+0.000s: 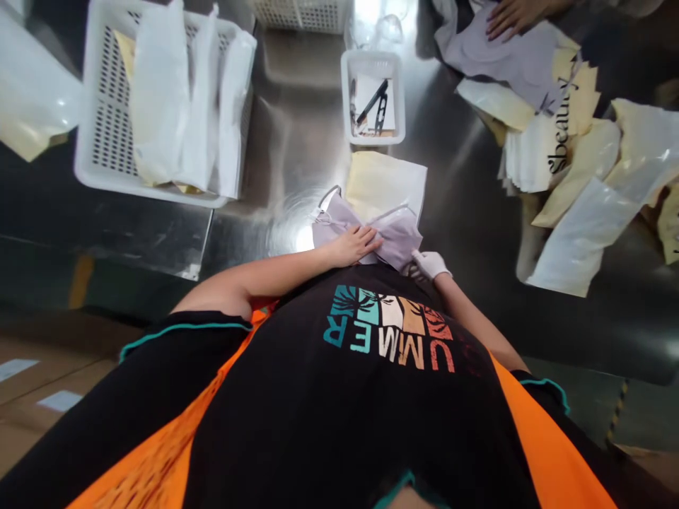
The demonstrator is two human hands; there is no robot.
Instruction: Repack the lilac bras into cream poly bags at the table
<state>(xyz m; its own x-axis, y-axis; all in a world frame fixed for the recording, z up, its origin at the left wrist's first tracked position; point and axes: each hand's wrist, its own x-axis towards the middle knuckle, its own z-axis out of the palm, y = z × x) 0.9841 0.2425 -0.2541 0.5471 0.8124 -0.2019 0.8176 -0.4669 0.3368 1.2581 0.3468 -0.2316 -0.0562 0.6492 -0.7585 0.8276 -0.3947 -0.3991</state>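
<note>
A lilac bra [395,230] lies on the steel table [297,141] right at my body, resting partly on a pale yellow bag [385,180]. My left hand [356,245], bare, lies flat on the garment's middle with fingers stretched out. My right hand [431,264], in a white glove, is curled at the garment's right edge and seems to pinch the fabric. My black shirt hides part of both wrists.
A small white basket [347,99] with black clips stands just beyond the bag. A large white basket [106,106] of packed bags sits at the left. Printed bags [562,141] are heaped at the right, where another person's hand [512,18] presses lilac cloth.
</note>
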